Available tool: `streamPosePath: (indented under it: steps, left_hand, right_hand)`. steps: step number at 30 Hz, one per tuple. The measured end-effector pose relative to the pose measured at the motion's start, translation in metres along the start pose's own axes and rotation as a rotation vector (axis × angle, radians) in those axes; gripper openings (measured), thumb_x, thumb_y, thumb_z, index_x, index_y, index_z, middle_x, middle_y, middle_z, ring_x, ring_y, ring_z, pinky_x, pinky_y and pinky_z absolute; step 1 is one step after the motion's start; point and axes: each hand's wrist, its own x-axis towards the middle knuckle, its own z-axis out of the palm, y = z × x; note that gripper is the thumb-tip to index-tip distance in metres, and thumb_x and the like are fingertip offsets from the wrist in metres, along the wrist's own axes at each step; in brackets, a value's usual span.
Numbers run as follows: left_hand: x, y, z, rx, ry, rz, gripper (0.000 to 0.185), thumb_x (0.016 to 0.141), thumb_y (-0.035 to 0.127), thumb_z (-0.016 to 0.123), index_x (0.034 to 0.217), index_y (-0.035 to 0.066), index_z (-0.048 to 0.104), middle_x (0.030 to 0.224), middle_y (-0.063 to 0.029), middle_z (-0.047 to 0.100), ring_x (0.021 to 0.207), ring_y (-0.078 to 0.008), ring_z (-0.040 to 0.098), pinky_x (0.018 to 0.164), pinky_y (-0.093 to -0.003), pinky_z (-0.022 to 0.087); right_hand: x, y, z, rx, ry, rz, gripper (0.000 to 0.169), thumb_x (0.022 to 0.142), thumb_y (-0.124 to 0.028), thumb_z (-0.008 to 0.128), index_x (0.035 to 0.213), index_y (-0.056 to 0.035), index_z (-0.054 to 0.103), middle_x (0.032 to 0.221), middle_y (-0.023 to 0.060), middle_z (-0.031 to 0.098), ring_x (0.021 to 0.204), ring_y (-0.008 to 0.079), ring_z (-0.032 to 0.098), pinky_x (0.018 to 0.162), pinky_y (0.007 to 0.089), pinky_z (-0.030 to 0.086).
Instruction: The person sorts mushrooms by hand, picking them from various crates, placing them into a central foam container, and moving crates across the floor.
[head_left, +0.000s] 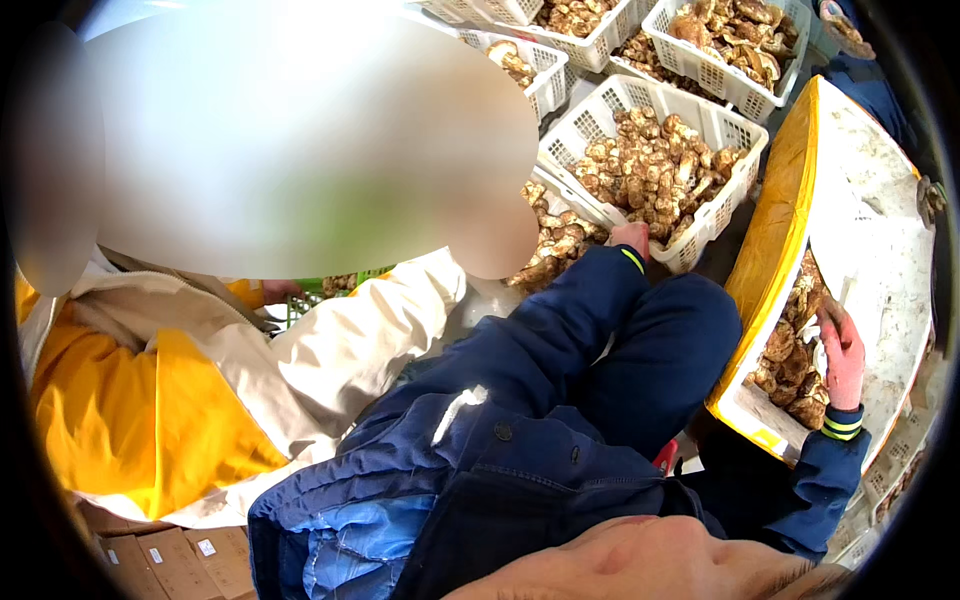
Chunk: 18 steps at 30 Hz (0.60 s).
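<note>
My left hand (631, 238) is at the near corner of a white plastic basket (726, 214) heaped with brown-and-white mushrooms (656, 169); its fingers are mostly hidden, so its grip cannot be told. My right hand (841, 349) reaches into a white foam box (885, 315) with yellow tape (772, 217) along its edge. The fingers bend down over the mushrooms (784, 364) inside, beside a crumpled white piece of paper or cloth (812, 330). Whether they hold a mushroom cannot be told.
More white baskets (731, 90) of mushrooms stand at the top. Loose-looking mushrooms (559, 244) lie in a container beside my left sleeve. At left, a person in a cream and yellow jacket (360, 330) has a hand at a green basket (304, 307). Cardboard boxes (184, 562) stand at bottom left.
</note>
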Motion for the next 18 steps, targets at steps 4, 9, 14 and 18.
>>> streamPosePath:
  steps: [4,9,14,18]
  left_hand:
    - [0.004,-0.019,0.028,-0.516,0.012,-0.305,0.013,0.074,0.013,0.058,0.083,0.008,0.066,0.076,-0.0172,0.065,0.076,-0.0353,0.064,0.065,-0.0407,0.052]
    - [0.019,-0.037,0.050,-1.424,0.089,-0.569,0.010,0.074,0.005,0.058,0.079,-0.001,0.064,0.071,-0.0133,0.063,0.071,-0.0283,0.061,0.064,-0.0381,0.048]
    - [-0.007,-0.045,-0.007,-1.103,0.124,-0.159,0.009,0.073,0.004,0.064,0.073,-0.004,0.061,0.074,-0.0119,0.060,0.070,-0.0247,0.058,0.064,-0.0368,0.045]
    - [-0.058,-0.031,-0.086,-1.286,0.038,-0.712,0.019,0.072,0.013,0.068,0.080,-0.004,0.064,0.064,-0.0101,0.060,0.058,-0.0223,0.057,0.054,-0.0344,0.044]
  right_hand:
    - [-0.006,-0.037,0.016,-0.068,-0.055,-0.097,0.039,0.093,-0.014,0.050,0.127,0.0054,0.047,0.120,0.0131,0.057,0.114,0.0204,0.053,0.097,0.0289,0.038]
    - [-0.001,-0.036,0.021,-0.069,0.005,-0.046,0.035,0.092,-0.012,0.051,0.124,0.0039,0.051,0.114,0.0108,0.059,0.108,0.0173,0.055,0.094,0.0265,0.040]
    - [0.037,-0.057,0.048,-0.158,-0.027,-0.266,0.036,0.092,-0.014,0.052,0.123,0.0035,0.051,0.116,0.0113,0.059,0.108,0.0163,0.053,0.096,0.0268,0.038]
    - [0.083,-0.074,0.067,-0.194,0.151,-0.395,0.045,0.092,-0.023,0.053,0.130,0.0004,0.045,0.127,0.0166,0.053,0.120,0.0223,0.048,0.101,0.0301,0.035]
